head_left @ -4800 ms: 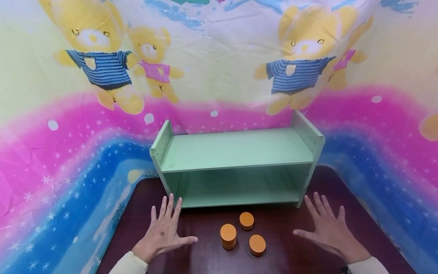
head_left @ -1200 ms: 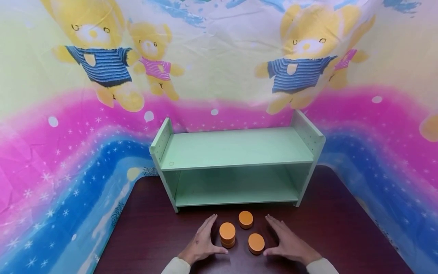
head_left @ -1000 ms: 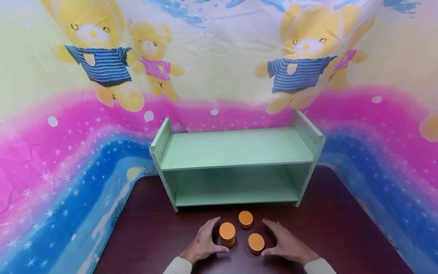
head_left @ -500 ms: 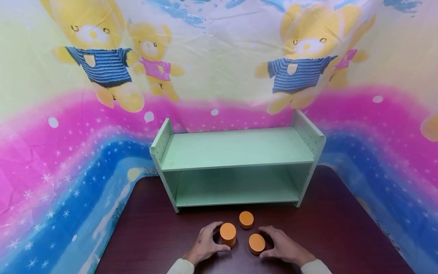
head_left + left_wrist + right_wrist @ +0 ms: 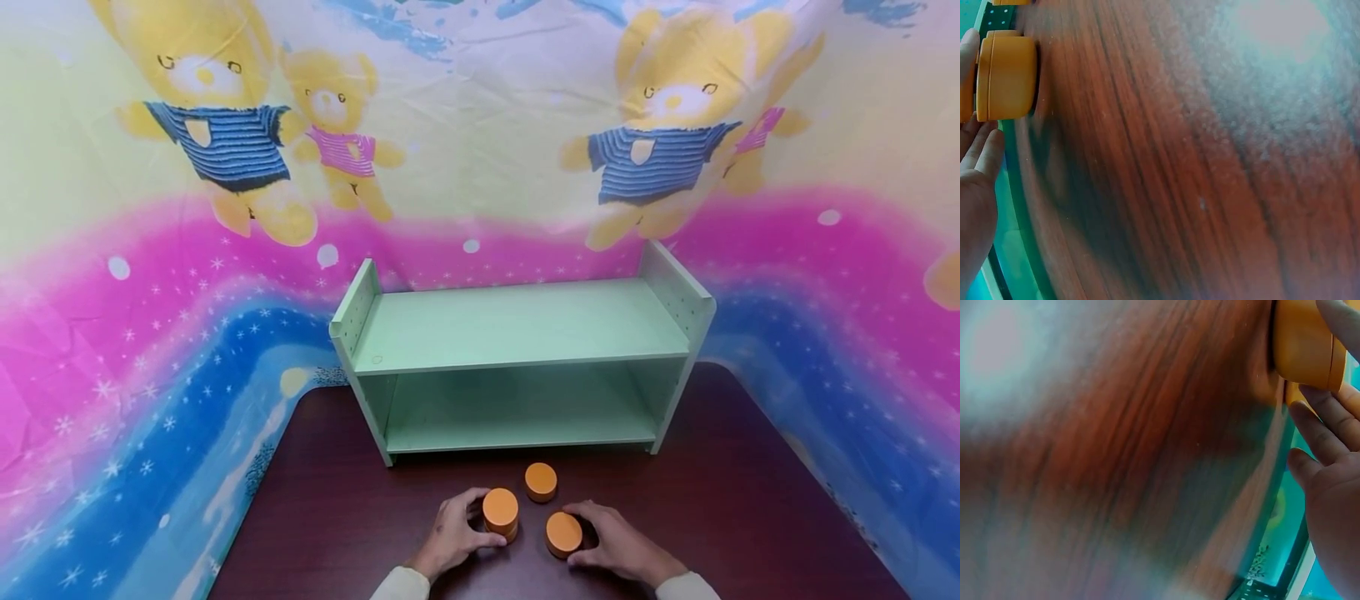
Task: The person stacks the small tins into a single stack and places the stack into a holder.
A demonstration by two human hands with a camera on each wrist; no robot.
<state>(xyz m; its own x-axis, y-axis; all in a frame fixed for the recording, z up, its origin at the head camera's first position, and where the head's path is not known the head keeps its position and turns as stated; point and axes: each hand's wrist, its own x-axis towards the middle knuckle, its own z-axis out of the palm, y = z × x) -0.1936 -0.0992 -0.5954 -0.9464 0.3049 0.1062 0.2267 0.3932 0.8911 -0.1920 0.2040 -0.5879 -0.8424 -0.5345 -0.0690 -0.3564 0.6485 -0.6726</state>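
Three orange round pieces lie on the dark wooden table (image 5: 337, 500) in front of a green shelf. My left hand (image 5: 472, 525) curls its fingers and thumb round the taller orange stack (image 5: 500, 510), which looks like two discs. That stack (image 5: 1007, 78) shows side-on in the left wrist view, beside my fingers (image 5: 982, 156). My right hand (image 5: 592, 535) curls round the single orange disc (image 5: 563, 533); in the right wrist view this disc (image 5: 1304, 344) is touched by my fingers (image 5: 1325, 431). A third orange disc (image 5: 541, 482) sits untouched just behind, between both hands.
The green two-level shelf (image 5: 517, 329) stands open-fronted at the back of the table, with nothing on either level. A bright bear-print cloth (image 5: 150, 292) hangs behind and around the table. Bare table top lies to the left and right of my hands.
Both hands slid inward from the table's sides and closed round the orange pieces: left on the stack, right on the near disc. The pieces have not visibly moved.
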